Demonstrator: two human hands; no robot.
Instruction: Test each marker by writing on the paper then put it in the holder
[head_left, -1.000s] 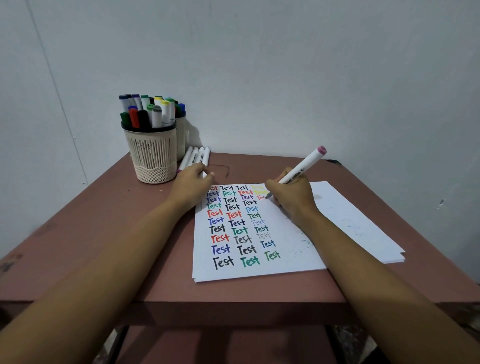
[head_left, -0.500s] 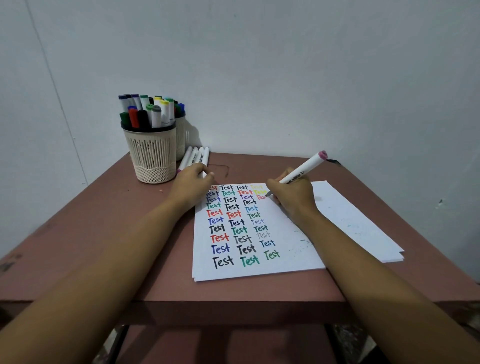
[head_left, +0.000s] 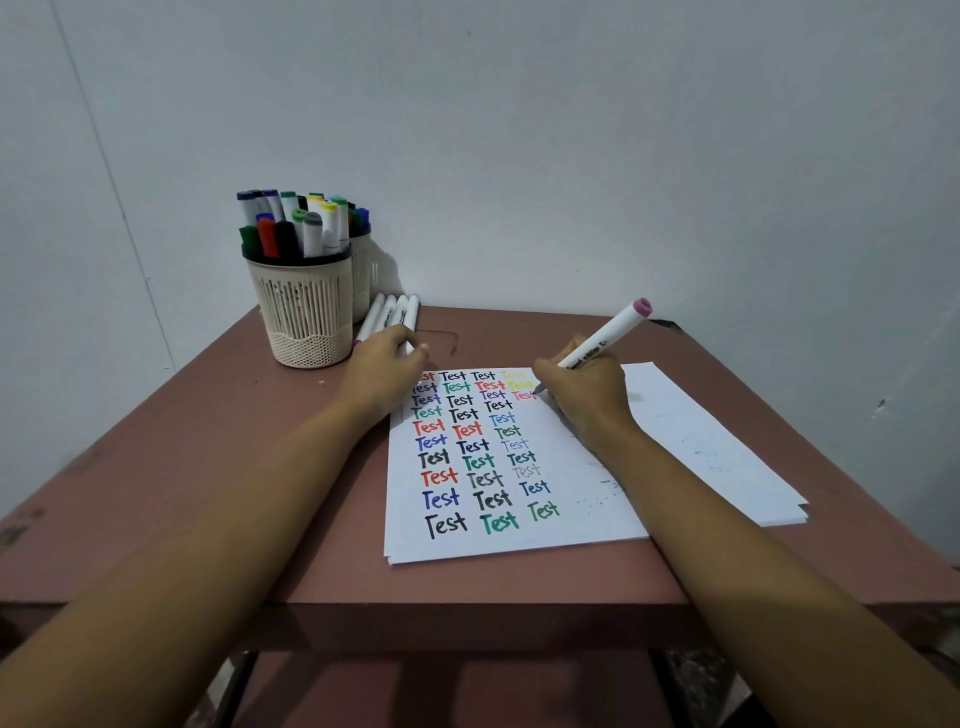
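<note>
Reddish-brown table (head_left: 208, 467) against a pale wall (head_left: 571, 156): we are partway through testing markers, with rows of "Test" in many colours filling the left and middle of the paper (head_left: 597, 493).

Our right hand (head_left: 582, 400) grips the marker (head_left: 602, 338) in a writing pinch. Its nib meets the paper near the top edge, just right of a red word. The purple end points up and away beyond the paper's top edge.

Our left hand (head_left: 379, 374) rests knuckles-up on the paper's top left corner. Its fingers are folded under, so we cannot tell whether they hold anything.

The holder (head_left: 306, 312), crowded with capped markers, stands beyond the paper's top left corner. The loose markers (head_left: 389, 314) lie between it and that corner, just past the left hand. Spare sheets (head_left: 727, 441) fan out from under the paper's right edge.

The risks, as we judge them:
- The right wrist lies across the paper beside the written rows, so a drag could smear wet ink.
- If the left hand eases off, the paper may slide on the sheets beneath.
- A careless left hand could nudge the loose markers and set them rolling.
</note>
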